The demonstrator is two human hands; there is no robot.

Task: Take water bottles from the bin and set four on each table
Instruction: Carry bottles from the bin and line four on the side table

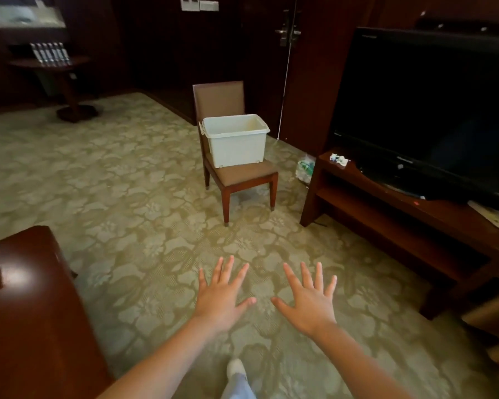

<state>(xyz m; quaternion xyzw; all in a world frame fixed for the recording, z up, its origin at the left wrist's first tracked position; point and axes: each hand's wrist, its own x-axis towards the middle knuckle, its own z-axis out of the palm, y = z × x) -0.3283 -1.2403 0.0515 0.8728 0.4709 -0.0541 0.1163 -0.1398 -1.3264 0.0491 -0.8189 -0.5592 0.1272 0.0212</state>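
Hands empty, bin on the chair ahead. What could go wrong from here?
1. No bottles show inside the bin from this angle; it may be empty or nearly so.
2. The far round table already holds a row of bottles, seemingly more than four; adding there would miscount.
3. A plastic bag lies on the carpet beside the chair; possible trip hazard on approach.

Both bare forearms reach forward, left hand (221,298) and right hand (310,300) palms down, fingers spread, holding nothing.
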